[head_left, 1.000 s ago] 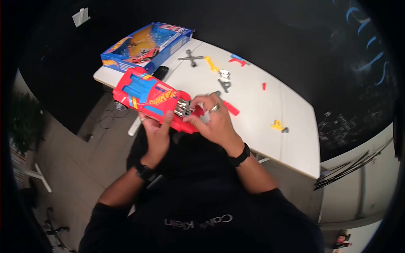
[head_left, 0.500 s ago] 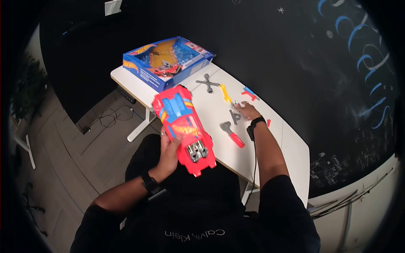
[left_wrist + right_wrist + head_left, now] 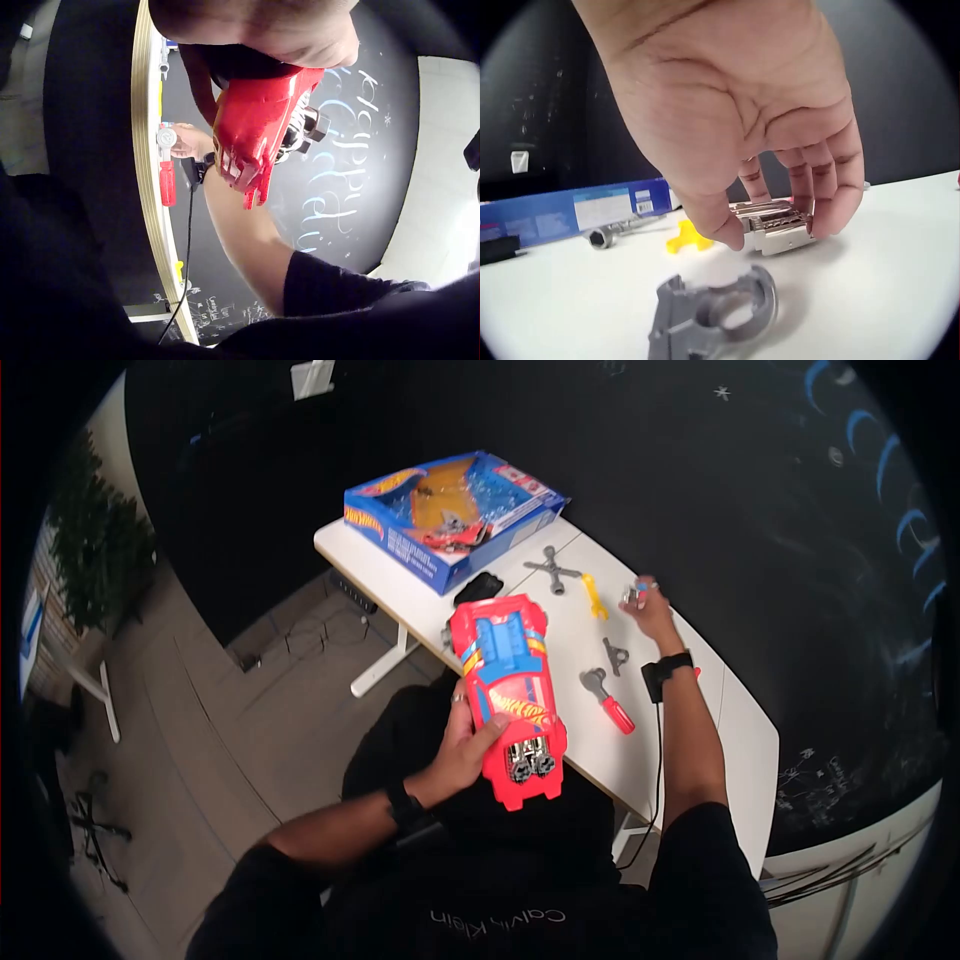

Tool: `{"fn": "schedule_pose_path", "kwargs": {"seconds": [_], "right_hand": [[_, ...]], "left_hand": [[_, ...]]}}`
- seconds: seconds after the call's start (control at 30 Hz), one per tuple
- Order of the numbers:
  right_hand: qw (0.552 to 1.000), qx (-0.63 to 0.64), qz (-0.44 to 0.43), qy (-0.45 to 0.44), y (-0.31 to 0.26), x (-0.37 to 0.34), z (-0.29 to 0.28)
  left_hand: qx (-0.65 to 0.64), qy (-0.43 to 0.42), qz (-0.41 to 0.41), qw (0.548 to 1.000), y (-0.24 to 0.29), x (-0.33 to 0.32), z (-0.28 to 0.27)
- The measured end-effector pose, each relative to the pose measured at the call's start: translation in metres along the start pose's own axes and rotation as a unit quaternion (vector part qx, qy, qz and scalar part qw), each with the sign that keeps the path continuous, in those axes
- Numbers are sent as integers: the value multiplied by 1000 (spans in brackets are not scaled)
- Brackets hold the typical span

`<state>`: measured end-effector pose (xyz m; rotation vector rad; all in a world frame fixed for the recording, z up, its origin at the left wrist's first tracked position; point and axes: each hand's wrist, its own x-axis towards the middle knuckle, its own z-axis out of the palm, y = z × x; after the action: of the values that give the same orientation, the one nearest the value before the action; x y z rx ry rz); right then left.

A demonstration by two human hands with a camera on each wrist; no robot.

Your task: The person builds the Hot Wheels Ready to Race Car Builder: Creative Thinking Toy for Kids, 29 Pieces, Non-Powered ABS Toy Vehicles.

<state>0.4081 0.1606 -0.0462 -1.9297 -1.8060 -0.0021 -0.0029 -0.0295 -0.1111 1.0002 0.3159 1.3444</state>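
Note:
My left hand (image 3: 462,752) grips a red toy car (image 3: 520,695) by its side, thumb over the top. The car has a blue middle and a chrome engine block (image 3: 530,758) at its lower end. Over the table's far side, my right hand (image 3: 654,618) pinches a small chrome engine piece (image 3: 784,238) between thumb and fingers, low over the white top. A grey bracket (image 3: 712,311) with a round opening lies in front of that hand. In the head view, a yellow wrench (image 3: 595,598) lies to its left.
A blue toy box (image 3: 400,550) stands at the table's left end, a black object (image 3: 478,589) beside it. Nearby lie a grey cross wrench (image 3: 553,570) and a red-handled tool (image 3: 617,714). A cable (image 3: 658,780) hangs from the right wrist. A dark chalkboard wall (image 3: 720,510) borders the table.
My right hand left the car's engine, reached over the table and took hold of the chrome piece, shifting it slightly away. The car in my left hand has turned, its engine end now toward me.

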Motion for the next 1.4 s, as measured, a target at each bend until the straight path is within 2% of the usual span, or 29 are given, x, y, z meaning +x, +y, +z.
{"fn": "schedule_pose_path", "kwargs": {"seconds": [0.13,0.2,0.27,0.33,0.37,0.4,0.47,0.53,0.6,0.63,0.73,0.8,0.87,0.9,1.0,1.13,1.2,1.23,1.3,1.4], "right_hand": [[981,111,-161,-10,-149,-61,-76],[953,121,-271,-63,-202,-99,-104],[929,106,-332,-127,-224,-128,-116],[907,4,-397,-142,-247,-154,-122],[907,-25,-393,-152,-256,-162,-124],[908,-28,-390,-149,-255,-168,-121],[887,-118,-437,-93,-251,-173,-112],[884,-136,-444,-57,-251,-183,-114],[914,-154,-360,-102,-252,-192,-115],[904,-152,-397,-51,-251,-197,-112],[901,-207,-381,-11,-254,-213,-105],[908,-182,-376,-23,-250,-220,-94],[913,-167,-372,1,-250,-227,-86],[926,-148,-345,-41,-251,-231,-88],[936,-124,-327,-35,-256,-239,-91],[940,-92,-326,-44,-250,-238,-85],[954,-5,-290,-72,-244,-239,-81],[955,-5,-288,-74,-243,-241,-77],[952,-27,-304,-24,-241,-244,-71],[960,-10,-276,-41,-241,-253,-83]], "left_hand": [[-9,-35,-28,999,1,1,0],[-19,-45,-40,998,-1,1,1],[-28,-69,-66,995,-7,3,1],[-20,-84,-70,994,-5,1,6],[-13,-93,-76,993,-4,-1,9],[-14,-99,-75,992,-3,-2,11],[4,-131,-86,988,-1,-4,15],[-1,-134,-92,987,1,-6,18],[-6,-137,-98,986,1,-9,20],[-2,-141,-94,985,1,-10,21],[-6,-147,-86,985,0,-10,23],[-18,-145,-85,986,-3,-12,23],[1,-131,-93,987,-4,-12,22],[0,-131,-91,987,-5,-12,23],[-17,-122,-84,989,-3,-14,24],[11,-143,-43,989,-2,-11,21],[12,-142,-36,989,-2,-10,22],[21,-149,-40,988,-1,-9,21],[32,-158,-45,986,3,-9,22],[87,-155,-66,982,10,-11,27]]}}
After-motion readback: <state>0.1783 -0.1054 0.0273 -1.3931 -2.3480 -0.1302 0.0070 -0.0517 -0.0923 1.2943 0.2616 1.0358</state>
